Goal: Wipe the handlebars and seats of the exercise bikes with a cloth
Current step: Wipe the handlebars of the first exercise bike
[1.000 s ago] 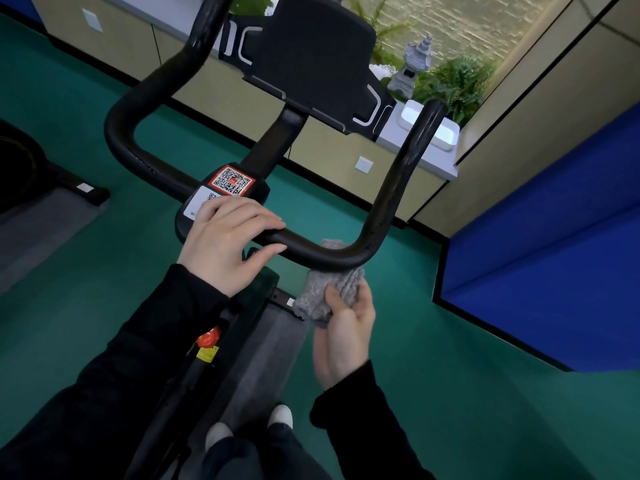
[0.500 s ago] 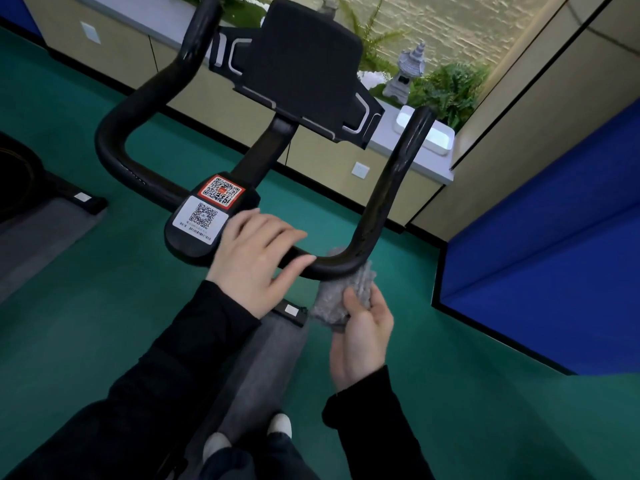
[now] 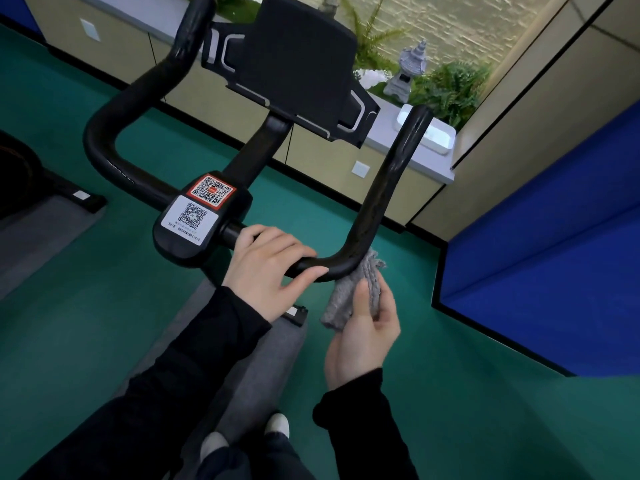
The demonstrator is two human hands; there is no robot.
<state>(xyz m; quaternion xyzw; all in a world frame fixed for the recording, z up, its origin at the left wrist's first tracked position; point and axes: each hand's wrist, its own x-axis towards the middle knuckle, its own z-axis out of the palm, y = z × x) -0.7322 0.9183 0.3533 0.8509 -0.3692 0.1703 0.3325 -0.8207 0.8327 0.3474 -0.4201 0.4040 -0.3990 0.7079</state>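
A black U-shaped handlebar [image 3: 388, 188] of an exercise bike fills the middle of the view, with a hub bearing two QR-code stickers [image 3: 202, 211] and a black console [image 3: 298, 64] above. My left hand [image 3: 268, 270] lies over the near crossbar just right of the hub, fingers curled over it. My right hand [image 3: 363, 327] holds a grey cloth [image 3: 349, 294] and presses it against the underside of the right bend of the bar. The seat is out of view.
Green floor surrounds the bike, with a grey mat [image 3: 263, 358] under it. Part of another black machine [image 3: 20, 181] stands at the left. A blue padded panel [image 3: 540, 258] is at the right, and beige cabinets [image 3: 332, 164] with plants and a white box [image 3: 438, 133] behind.
My left hand slid right along the crossbar, off the QR-code hub. My right hand with the cloth moved right along the bar to the bend.
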